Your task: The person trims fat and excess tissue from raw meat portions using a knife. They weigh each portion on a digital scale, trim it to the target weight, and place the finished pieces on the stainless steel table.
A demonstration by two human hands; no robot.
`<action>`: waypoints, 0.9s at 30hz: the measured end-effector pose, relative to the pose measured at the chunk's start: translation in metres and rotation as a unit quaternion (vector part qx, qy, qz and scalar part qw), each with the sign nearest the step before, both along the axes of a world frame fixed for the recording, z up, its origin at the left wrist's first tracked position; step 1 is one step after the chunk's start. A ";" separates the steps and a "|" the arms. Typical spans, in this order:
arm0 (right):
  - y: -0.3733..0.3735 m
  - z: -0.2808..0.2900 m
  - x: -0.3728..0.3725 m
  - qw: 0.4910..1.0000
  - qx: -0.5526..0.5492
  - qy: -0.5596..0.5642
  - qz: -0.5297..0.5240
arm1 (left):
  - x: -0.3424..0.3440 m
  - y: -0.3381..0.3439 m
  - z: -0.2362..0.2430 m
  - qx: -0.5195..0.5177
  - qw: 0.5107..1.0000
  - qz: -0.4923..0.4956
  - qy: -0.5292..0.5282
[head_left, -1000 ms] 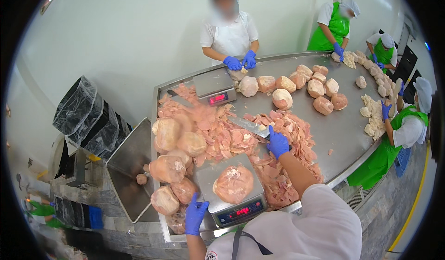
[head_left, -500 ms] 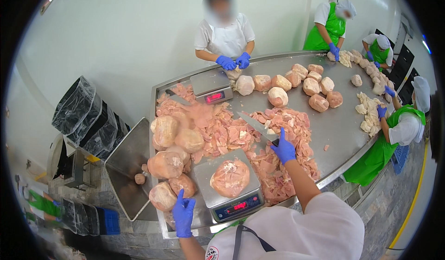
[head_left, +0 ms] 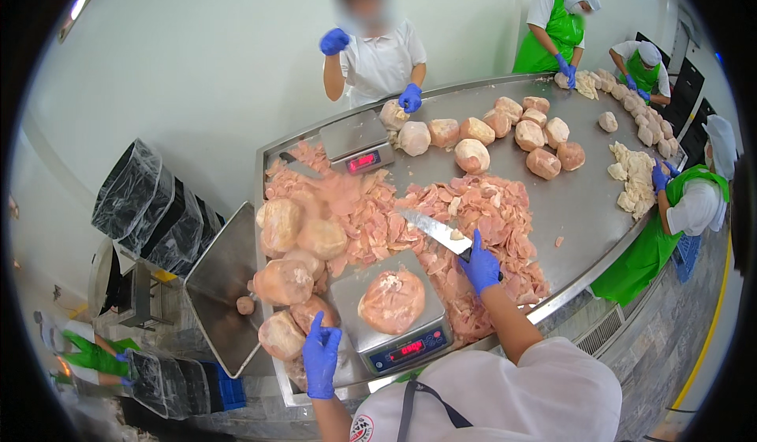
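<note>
Blue gloves cover both of my hands. My right hand point(head_left: 482, 263) grips a knife point(head_left: 435, 231) by its dark handle, the broad blade pointing left over a heap of thin pink meat slices point(head_left: 493, 205). A small pale scrap clings to the blade. My left hand point(head_left: 321, 359) is empty, fingers apart, beside a pile of rounded meat pieces point(head_left: 282, 283) and left of the near scale point(head_left: 341, 290). One rounded piece of meat point(head_left: 392, 302) rests on that scale's plate, between my hands, touched by neither. The scale's red display is lit.
A second scale point(head_left: 353, 136) stands farther back, near a co-worker in white point(head_left: 384, 67). Several meat lumps point(head_left: 472, 156) sit across the steel table point(head_left: 583, 205). Co-workers in green aprons line its right side. Left of the table is a metal bin point(head_left: 217, 264).
My left hand has drawn slightly right, away from the meat pile. The knife has turned, showing its blade flatter. The co-worker opposite has raised one hand.
</note>
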State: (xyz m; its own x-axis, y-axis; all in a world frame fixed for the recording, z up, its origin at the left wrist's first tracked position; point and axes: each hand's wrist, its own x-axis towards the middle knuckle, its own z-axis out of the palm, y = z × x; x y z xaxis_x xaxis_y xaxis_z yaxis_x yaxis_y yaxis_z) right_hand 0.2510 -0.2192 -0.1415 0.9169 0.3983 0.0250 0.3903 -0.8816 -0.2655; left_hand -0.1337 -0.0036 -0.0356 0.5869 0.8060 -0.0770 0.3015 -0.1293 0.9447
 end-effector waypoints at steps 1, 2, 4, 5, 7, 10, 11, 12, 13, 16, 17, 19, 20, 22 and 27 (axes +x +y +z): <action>0.004 0.001 0.004 1.000 -0.003 0.010 -0.013 | -0.002 0.000 0.001 0.003 1.000 0.004 0.002; 0.010 0.004 0.009 1.000 -0.006 0.017 -0.025 | -0.002 0.000 0.002 0.006 1.000 0.009 0.001; 0.014 0.007 0.013 0.998 0.002 0.038 -0.040 | -0.004 0.000 0.001 0.008 1.000 0.012 0.002; 0.015 0.008 0.012 0.998 0.007 0.041 -0.038 | -0.007 0.001 0.000 0.007 1.000 0.013 0.003; 0.015 0.009 0.011 0.998 0.016 0.046 -0.037 | -0.012 0.003 -0.002 0.007 1.000 0.017 -0.002; 0.015 0.020 0.002 0.995 -0.012 -0.082 0.058 | -0.011 0.004 0.002 0.014 0.999 0.032 -0.012; 0.011 0.019 0.006 0.993 -0.012 -0.085 0.085 | -0.006 0.001 0.011 0.017 0.999 0.034 -0.012; 0.009 0.015 0.013 0.990 -0.010 -0.088 0.113 | -0.001 0.002 0.018 0.021 0.999 0.036 -0.012; 0.004 0.010 0.019 0.986 -0.009 -0.090 0.140 | -0.015 -0.002 0.007 0.030 0.999 0.021 0.017; -0.008 -0.044 0.031 0.963 0.072 -0.183 0.186 | -0.006 0.017 -0.040 0.112 0.993 -0.002 0.024; -0.016 -0.046 0.008 0.975 0.048 -0.135 0.168 | -0.017 0.010 -0.038 0.086 0.996 -0.007 0.030; 0.004 -0.001 -0.002 0.986 0.016 -0.065 0.152 | -0.009 0.004 -0.009 0.052 0.998 0.007 0.021; 0.000 -0.009 0.000 0.986 0.026 -0.079 0.144 | -0.006 0.002 -0.007 0.035 0.999 0.009 0.003; 0.003 -0.005 0.000 0.991 0.014 -0.046 0.125 | -0.007 0.004 -0.009 0.049 0.999 0.003 0.010; 0.002 -0.019 0.015 0.991 0.100 0.049 0.075 | -0.020 0.009 -0.010 0.085 0.994 -0.001 0.062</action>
State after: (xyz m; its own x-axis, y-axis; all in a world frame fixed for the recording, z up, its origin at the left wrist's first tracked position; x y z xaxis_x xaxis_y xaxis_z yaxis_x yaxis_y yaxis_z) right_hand 0.2665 -0.2173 -0.1608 0.8499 0.5260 0.0306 0.4761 -0.7417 -0.4725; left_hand -0.1533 0.0051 -0.0459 0.5833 0.8122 -0.0121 0.4143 -0.2846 0.8645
